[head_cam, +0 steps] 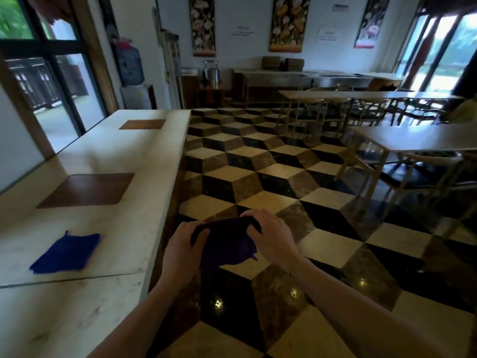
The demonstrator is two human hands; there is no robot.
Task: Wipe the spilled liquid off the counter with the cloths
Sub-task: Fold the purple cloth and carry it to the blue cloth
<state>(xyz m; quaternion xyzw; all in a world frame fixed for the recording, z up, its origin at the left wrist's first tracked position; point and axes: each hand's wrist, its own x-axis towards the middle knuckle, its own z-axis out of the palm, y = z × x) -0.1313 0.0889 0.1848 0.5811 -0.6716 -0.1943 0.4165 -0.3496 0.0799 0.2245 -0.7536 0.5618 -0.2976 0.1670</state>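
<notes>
Both hands hold one dark purple cloth out in the air, over the checkered floor, just past the long edge of the table. The left hand has its fingers curled shut on the left side of the cloth. The right hand has its fingers bent down tight over the top right side. The cloth is bunched up between them, and a little tail of it hangs down below the right hand.

A second cloth, the bright blue cloth, lies flat on the table near its long edge, well apart from the hands. Two brown squares are set in the table top farther along. The picture is blurry, so I cannot see any wet spot on the table.

What could go wrong? The purple cloth is over the floor, not the table. If it is wet and the hands squeeze it here, drops could fall on the shiny floor and make it slippery. If the fingers let go, the cloth would land on the floor and get dirty. And since the spill is hard to see, a wipe could miss it.
</notes>
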